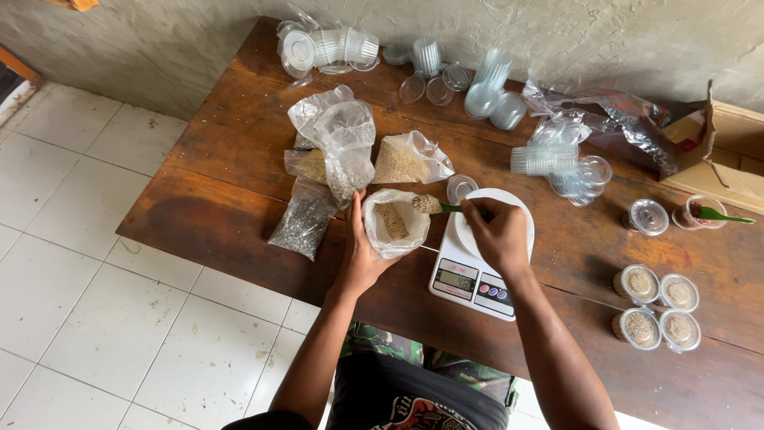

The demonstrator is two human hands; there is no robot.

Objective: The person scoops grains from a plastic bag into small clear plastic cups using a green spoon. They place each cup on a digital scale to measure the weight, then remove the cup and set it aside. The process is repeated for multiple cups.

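My left hand grips the side of an open plastic bag holding light brown grain, near the table's front edge. My right hand holds a green spoon heaped with that grain, just above the bag's right rim. Under my right hand sits a white digital kitchen scale with a round white platform. A small clear empty cup stands just behind the spoon, at the scale's back left corner.
Several bags of seeds and grain lie left and behind. Stacks of clear cups and lids crowd the back of the wooden table. Several filled lidded cups stand at right, with a cup holding another green spoon and a cardboard box.
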